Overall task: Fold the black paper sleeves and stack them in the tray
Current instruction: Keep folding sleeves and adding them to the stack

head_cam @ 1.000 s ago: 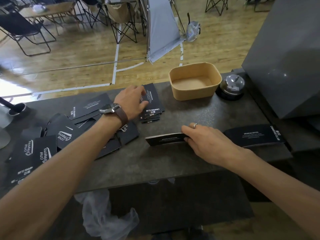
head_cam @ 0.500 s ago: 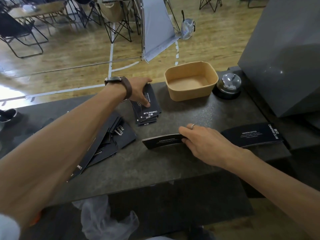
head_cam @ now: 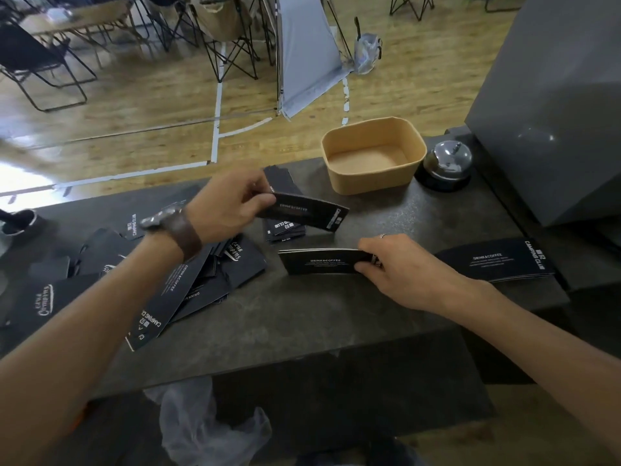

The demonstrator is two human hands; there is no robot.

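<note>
My left hand grips one black paper sleeve by its left end and holds it just above a small pile of sleeves on the dark counter. My right hand pinches the right end of a folded stack of sleeves lying flat in front of me. The tan paper tray stands behind, with nothing inside it. Several loose sleeves lie scattered at the left under my forearm. A flat stack of sleeves lies at the right edge.
A chrome call bell sits right of the tray, beside a large grey box. A crumpled clear plastic bag lies below the counter's front edge. Folding chairs stand on the wooden floor beyond.
My left hand has lifted one sleeve off the small pile and carried it slightly right. My right hand has stayed on the folded stack.
</note>
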